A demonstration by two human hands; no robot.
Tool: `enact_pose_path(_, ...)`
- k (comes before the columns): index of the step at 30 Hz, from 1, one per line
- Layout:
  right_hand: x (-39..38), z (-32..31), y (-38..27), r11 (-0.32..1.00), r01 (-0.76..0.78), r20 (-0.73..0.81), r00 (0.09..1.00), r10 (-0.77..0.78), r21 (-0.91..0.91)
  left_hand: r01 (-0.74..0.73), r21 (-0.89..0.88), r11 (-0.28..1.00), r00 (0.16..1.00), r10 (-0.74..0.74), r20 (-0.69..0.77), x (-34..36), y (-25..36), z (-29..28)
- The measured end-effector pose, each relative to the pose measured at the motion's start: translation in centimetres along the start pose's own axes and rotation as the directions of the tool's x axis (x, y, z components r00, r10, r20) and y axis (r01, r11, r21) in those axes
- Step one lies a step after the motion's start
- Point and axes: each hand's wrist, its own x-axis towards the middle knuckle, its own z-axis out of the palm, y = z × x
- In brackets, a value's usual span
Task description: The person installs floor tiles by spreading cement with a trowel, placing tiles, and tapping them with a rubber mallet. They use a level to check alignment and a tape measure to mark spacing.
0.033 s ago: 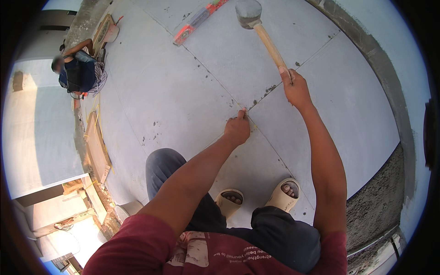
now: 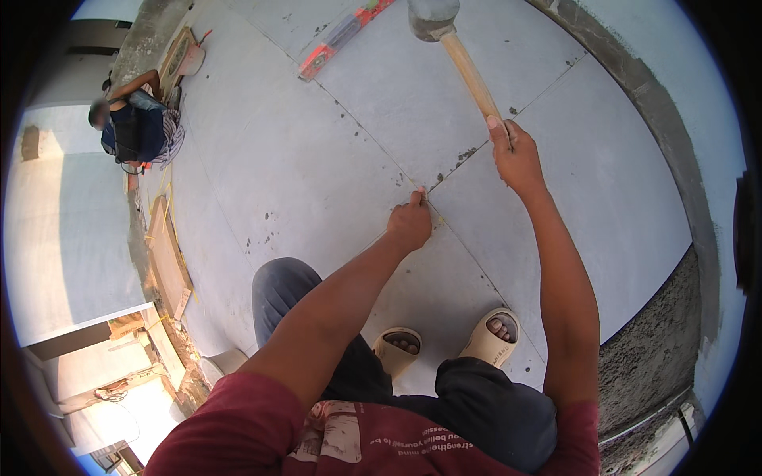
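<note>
My right hand (image 2: 519, 159) is wrapped round the wooden handle of a rubber mallet (image 2: 468, 71). Its dark grey head is raised at the top of the view, over the tiles. My left hand (image 2: 410, 220) is low at the floor, its fingers mostly curled. Its fingertips touch the joint where several large grey floor tiles (image 2: 317, 174) meet at their corners. Whatever those fingertips may pinch is too small to make out. Crumbs of dark mortar lie along the joint (image 2: 454, 168) just beyond them.
A red spirit level (image 2: 341, 38) lies on the tiles ahead. Rough dark mortar (image 2: 647, 349) fills a strip at the right by the wall. Another person (image 2: 136, 127) crouches at the far left near a pinkish bucket (image 2: 191, 59). A wooden board (image 2: 167, 258) and yellow string lie along the left edge.
</note>
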Motion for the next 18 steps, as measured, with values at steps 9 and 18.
enact_pose_path(9, -21.0, -7.6, 4.1, 0.863, -0.214, -0.292, 0.881, 0.373, 0.457, -0.289, -0.301, 0.909, 0.948, 0.228, -0.221, -2.4, 13.5, -4.9)
enact_pose_path(18, -25.0, -16.7, 4.1, 0.954, 0.069, -0.881, 0.407, 0.241, 0.293, -0.249, -0.043, 0.968, 0.964, 0.252, 0.08, 3.8, 21.3, -5.5)
